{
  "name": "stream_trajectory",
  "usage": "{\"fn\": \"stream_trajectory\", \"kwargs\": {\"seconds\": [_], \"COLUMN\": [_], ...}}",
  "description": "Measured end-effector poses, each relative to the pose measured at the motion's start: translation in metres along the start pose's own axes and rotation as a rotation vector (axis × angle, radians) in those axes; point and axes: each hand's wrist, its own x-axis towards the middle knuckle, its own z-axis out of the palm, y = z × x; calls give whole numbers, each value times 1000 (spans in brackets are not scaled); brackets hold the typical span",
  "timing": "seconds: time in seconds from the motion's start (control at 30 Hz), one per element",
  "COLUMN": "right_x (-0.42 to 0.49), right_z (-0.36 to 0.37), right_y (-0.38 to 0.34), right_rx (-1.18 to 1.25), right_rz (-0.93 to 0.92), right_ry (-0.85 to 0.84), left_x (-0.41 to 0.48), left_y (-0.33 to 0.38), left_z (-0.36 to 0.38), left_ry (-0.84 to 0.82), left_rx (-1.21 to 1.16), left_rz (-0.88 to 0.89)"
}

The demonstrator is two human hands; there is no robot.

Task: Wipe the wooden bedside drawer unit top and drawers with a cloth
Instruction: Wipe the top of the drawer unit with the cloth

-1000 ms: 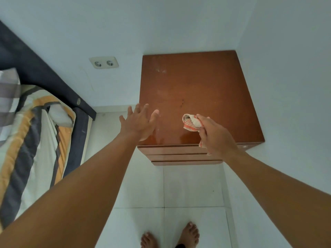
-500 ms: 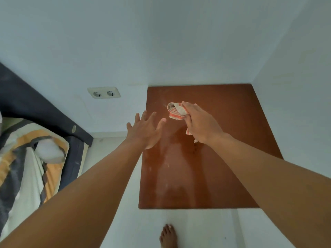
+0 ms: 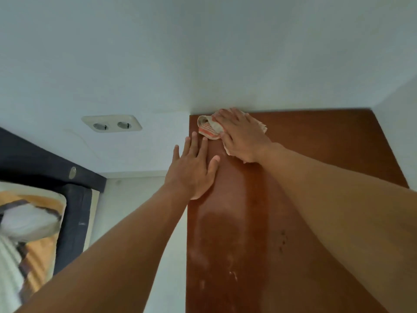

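The glossy reddish-brown top of the bedside drawer unit fills the right half of the view, dusty near its front. My right hand presses a white cloth with orange stripes flat onto the unit's far left corner, against the wall. My left hand lies flat, fingers spread, on the left edge of the top, just in front of the cloth. The drawers are out of view.
White walls close in behind and to the right of the unit. A double wall socket sits left of it. A dark headboard and a bed with striped bedding stand at lower left, with pale floor tiles between.
I have leaned in over the unit. My right hand carried the cloth to the far left corner and pressed it down. My left hand came down flat on the left edge.
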Motion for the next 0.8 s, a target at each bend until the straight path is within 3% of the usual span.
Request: {"fn": "stream_trajectory", "kwargs": {"seconds": [0.43, 0.63, 0.8], "right_x": [-12, -79, -140], "right_z": [16, 34, 48], "right_y": [0, -15, -29], "right_rx": [-52, -83, -81], "right_rz": [39, -5, -52], "right_ry": [22, 38, 16], "left_x": [1, -9, -82], "left_y": [6, 9, 14], "left_z": [5, -6, 24], "left_ry": [-16, -35, 54], "left_rx": [-63, -183, -231], "left_rz": [-46, -64, -93]}}
